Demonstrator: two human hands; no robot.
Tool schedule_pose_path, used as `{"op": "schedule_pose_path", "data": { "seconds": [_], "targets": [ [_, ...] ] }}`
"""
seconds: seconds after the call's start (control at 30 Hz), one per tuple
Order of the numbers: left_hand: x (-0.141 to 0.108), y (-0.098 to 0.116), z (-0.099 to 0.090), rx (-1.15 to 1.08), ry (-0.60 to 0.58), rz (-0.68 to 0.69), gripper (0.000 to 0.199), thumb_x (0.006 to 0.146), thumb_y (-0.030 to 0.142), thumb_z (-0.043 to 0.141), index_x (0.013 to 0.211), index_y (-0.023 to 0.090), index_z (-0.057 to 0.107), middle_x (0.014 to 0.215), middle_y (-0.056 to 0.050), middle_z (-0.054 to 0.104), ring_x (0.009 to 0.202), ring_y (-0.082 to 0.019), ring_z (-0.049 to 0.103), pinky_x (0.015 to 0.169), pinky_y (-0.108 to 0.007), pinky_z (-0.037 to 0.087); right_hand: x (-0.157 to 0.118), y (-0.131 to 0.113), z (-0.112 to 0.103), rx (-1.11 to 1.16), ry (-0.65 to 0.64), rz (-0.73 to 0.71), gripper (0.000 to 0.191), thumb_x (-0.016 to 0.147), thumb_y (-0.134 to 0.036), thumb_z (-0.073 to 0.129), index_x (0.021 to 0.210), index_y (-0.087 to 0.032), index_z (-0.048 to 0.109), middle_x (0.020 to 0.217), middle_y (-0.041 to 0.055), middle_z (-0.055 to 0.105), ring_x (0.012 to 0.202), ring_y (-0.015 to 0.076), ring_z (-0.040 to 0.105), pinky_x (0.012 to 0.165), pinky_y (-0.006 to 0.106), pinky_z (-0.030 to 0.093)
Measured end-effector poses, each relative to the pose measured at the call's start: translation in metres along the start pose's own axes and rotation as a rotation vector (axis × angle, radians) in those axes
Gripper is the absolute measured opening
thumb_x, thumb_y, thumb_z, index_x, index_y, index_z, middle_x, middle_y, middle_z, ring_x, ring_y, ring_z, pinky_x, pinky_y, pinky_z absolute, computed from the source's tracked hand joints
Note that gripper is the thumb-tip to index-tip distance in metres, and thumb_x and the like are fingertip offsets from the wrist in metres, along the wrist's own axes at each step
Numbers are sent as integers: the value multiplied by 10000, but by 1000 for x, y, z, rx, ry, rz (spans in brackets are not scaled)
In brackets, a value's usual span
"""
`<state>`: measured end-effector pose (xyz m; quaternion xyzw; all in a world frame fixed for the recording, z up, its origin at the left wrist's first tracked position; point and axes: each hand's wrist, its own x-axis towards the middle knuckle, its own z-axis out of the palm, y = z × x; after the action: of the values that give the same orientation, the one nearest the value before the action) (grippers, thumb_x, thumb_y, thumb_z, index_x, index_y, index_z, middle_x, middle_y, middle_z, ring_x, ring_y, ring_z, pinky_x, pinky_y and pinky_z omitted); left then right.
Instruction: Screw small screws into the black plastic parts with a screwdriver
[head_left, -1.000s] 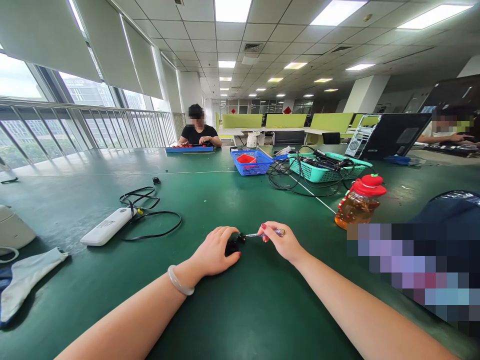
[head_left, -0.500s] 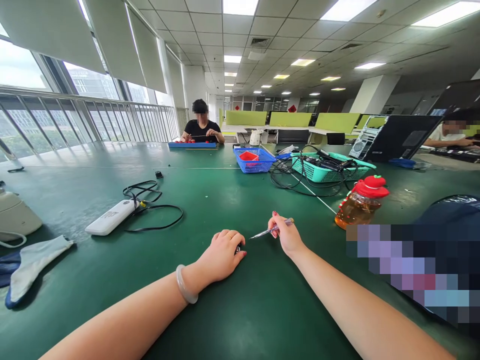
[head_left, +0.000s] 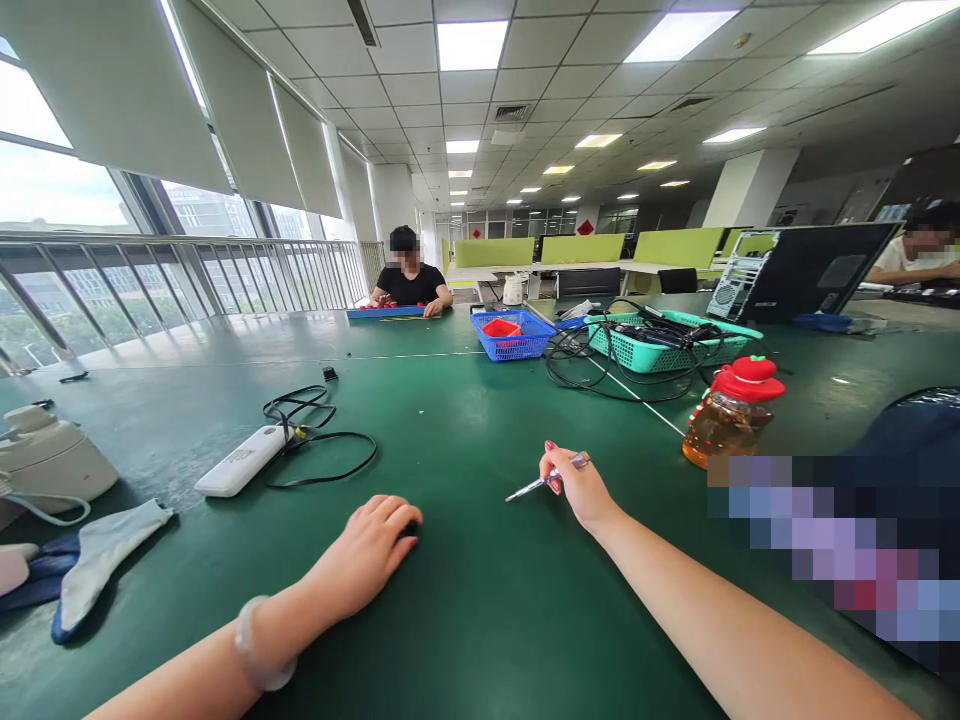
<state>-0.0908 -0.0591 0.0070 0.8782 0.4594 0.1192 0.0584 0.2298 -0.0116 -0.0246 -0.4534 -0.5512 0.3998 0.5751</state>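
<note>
My right hand (head_left: 581,485) is closed around a slim screwdriver (head_left: 529,490) with a shiny shaft. The tool's tip points left and slightly down over the green table (head_left: 465,620). To the left of it, my left hand (head_left: 367,555) rests low on the tabletop with its fingers curled and a pale bangle (head_left: 262,650) round the wrist. Something dark shows between thumb and fingers, but I cannot make out what it is. Beyond that hand lies a white power bank (head_left: 244,462) with a black cable (head_left: 360,455) looped beside it.
At the right stands a red-capped bottle (head_left: 731,415) of amber drink. A blue basket (head_left: 514,345) and a green basket (head_left: 645,355) with tangled black cables sit farther back. Gloves (head_left: 112,570) and a beige container (head_left: 56,455) are at the left. A person (head_left: 409,280) sits opposite.
My left hand has moved left and nearer to me, away from the screwdriver tip. My right hand keeps its hold on the screwdriver and has barely moved. The view has tilted up slightly.
</note>
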Motion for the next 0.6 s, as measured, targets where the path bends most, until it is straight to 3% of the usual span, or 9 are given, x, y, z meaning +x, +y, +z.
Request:
{"op": "schedule_pose_path", "data": {
  "seconds": [0.2, 0.3, 0.43, 0.53, 0.6],
  "targets": [
    [-51, -82, -22, 107, 94, -278, 313, 890, 434, 404, 1020, 263, 631, 1087, -60, 668, 1058, -263, 597, 938, -443, 461, 1, 1, 0, -24, -8, 4, 587, 818, -673, 520, 491, -187, 559, 427, -22, 421, 433, 97, 396, 468, 251, 317],
    [-67, -106, -35, 114, 171, -391, 330, 837, 464, 437, 983, 270, 660, 1052, -57, 704, 1035, -276, 628, 934, -447, 467, 1, 3, 0, -20, 7, 7, 584, 810, -679, 527, 494, -188, 560, 429, -22, 427, 431, 97, 396, 467, 252, 316],
    [-82, -107, -59, -113, 334, -497, 438, 748, 588, 521, 990, 243, 641, 1094, -60, 703, 967, -253, 661, 784, -329, 546, 0, 2, 0, -26, 12, 21, 584, 806, -684, 526, 501, -188, 562, 433, -22, 432, 436, 98, 399, 473, 253, 318],
    [-90, -97, -73, -306, 493, -573, 563, 644, 690, 586, 960, 226, 615, 1046, -65, 712, 935, -244, 677, 799, -336, 565, 0, 1, 0, -30, 12, 19, 589, 801, -690, 526, 493, -189, 559, 424, -24, 418, 434, 98, 395, 471, 254, 312],
    [-95, -89, -78, -352, 537, -631, 592, 615, 716, 598, 950, 228, 614, 984, -56, 719, 909, -239, 682, 802, -351, 573, 0, 1, 0, -19, 17, 14, 589, 795, -696, 529, 493, -191, 560, 424, -23, 419, 432, 100, 393, 468, 257, 310]
  ]
}}
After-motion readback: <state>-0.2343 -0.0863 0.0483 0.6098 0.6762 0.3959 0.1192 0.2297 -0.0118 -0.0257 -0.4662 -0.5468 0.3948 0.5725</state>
